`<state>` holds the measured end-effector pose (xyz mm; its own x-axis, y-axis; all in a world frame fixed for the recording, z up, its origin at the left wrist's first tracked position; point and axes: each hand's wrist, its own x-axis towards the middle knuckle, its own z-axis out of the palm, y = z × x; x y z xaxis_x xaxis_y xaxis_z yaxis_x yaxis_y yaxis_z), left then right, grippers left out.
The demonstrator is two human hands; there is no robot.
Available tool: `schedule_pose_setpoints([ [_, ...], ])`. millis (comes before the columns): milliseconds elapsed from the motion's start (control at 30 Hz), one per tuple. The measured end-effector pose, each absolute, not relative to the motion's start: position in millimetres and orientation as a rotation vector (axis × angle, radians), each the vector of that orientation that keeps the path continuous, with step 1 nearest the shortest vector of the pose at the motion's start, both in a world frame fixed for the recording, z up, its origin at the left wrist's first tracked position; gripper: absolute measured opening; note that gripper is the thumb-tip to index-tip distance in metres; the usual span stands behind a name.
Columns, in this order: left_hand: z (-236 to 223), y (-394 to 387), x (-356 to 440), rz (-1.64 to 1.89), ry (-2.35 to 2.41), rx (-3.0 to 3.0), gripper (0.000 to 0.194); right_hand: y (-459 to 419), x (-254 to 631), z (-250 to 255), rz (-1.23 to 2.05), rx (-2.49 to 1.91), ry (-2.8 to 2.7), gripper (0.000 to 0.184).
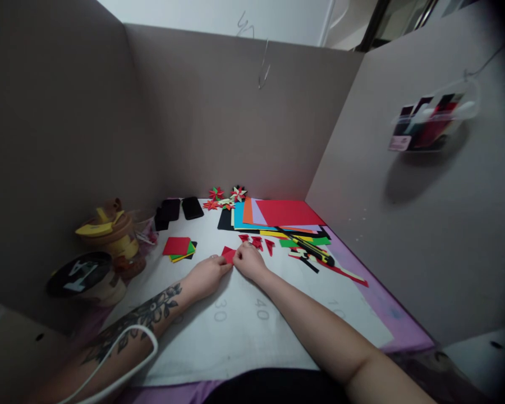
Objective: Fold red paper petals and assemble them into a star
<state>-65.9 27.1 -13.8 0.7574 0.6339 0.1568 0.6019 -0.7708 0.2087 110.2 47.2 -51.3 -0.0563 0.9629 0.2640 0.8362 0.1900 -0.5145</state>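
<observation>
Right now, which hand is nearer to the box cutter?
Right. The right hand is left of the box cutter, at the small red paper; the left hand is farther left.

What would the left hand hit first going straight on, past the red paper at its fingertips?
Probably the right hand, close ahead of the left hand; any depth gap is unclear.

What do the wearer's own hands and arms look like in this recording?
Both hands, left and right, are bare, without gloves, and no sleeves show on the forearms. A dark tattoo of flowers and leaves runs along the left forearm; the right forearm shows no markings. A looped white cable crosses in front of the left forearm. Any rings are too small to confirm.
</observation>
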Motion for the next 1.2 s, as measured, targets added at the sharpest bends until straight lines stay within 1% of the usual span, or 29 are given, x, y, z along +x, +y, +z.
schedule_pose_setpoints([
  [300,-7.2,21.9,-62.9,0.166,1.061,2.871,0.031,46.8,108.2,-49.8,0.235,-1.746,-1.953,0.014],
  [433,-7.2,19.3,-60.6,0.146,1.097,2.852,0.031,46.7,108.2,-50.0,0.253,-1.742,-1.956,0.014],
  [533,-7.4,19.0,-58.6,0.143,1.098,2.861,0.033,42.1,107.8,-46.6,0.266,-1.719,-1.974,0.01],
  [667,-4.8,20.5,-59.1,0.12,1.1,2.837,0.034,33.8,108.9,-40.2,0.091,-1.759,-1.96,0.022],
  [800,-2.2,19.1,-60.9,0.071,1.093,2.897,0.033,31.9,115.5,-38.0,-0.033,-1.846,-1.885,0.017],
  [867,-3.1,17.1,-60.1,0.05,1.087,2.965,0.033,31.8,119.7,-38.1,-0.04,-1.765,-1.905,0.02],
  [967,-7.0,15.4,-58.1,0.066,1.089,3.04,0.031,29.8,124.1,-38.7,0.048,-1.412,-2.118,0.029],
  [1067,-9.6,19.4,-59.9,0.131,1.081,3.079,0.029,27.1,125.2,-40.7,0.16,-1.117,-2.319,0.028],
  [1200,-7.6,33.9,-69.9,0.195,1.129,3.117,0.024,27.8,125.4,-44.7,0.2,-1.084,-2.323,0.028],
])
